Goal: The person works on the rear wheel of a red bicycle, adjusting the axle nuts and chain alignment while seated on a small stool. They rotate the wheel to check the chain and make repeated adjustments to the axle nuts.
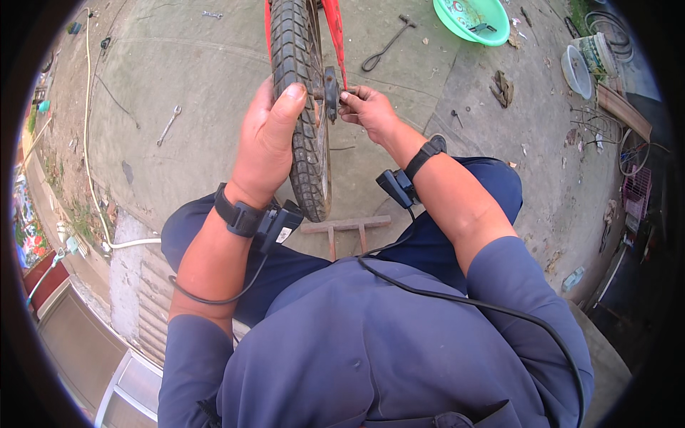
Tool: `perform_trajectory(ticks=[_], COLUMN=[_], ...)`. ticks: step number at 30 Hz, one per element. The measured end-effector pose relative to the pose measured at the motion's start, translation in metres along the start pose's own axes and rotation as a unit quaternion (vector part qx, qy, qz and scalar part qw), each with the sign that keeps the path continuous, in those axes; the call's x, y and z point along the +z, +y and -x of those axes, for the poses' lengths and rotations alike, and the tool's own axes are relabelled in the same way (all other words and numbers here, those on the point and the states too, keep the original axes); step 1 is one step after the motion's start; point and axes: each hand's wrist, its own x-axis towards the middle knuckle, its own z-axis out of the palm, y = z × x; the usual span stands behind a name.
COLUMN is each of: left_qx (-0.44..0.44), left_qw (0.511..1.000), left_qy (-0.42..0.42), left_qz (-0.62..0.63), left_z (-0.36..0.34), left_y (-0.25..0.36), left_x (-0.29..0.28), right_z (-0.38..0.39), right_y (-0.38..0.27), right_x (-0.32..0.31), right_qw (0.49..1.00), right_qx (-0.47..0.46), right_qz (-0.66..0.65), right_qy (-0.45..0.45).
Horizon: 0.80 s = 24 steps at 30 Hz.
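A bicycle wheel with a black knobby tire (307, 167) stands upright in front of me, between the legs of a red fork (334, 32). My left hand (271, 132) is wrapped round the tire from its left side, thumb lying across the tread. On the wheel's right, by the dark round hub (330, 94), my right hand (367, 110) has its fingertips pinched together at the lower end of the right fork leg. Whatever those fingertips hold is too small to make out.
A wrench (169, 125) lies on the concrete to the left, another wrench (212, 14) farther off. Beyond the wheel are a T-handled tool (389, 44) and a green basin (492, 37). Dark gloves (502, 89) lie to the right; a wooden stand (346, 225) is between my knees.
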Motion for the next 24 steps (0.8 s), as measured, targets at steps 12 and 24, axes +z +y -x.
perform_trajectory(ticks=[12, 24], left_qx=[0.015, 0.025], left_qw=[1.0, 0.999], left_qy=[0.003, 0.013], left_qz=[0.001, 0.027], left_z=[-0.003, -0.013], left_y=[-0.002, -0.002], left_x=[0.001, 0.002], right_z=[-0.003, -0.009], right_y=[0.002, 0.006], right_x=[-0.003, -0.005], right_qw=[1.0, 1.0], right_qx=[-0.007, -0.014], right_qz=[0.012, -0.009], right_qy=[0.003, 0.023])
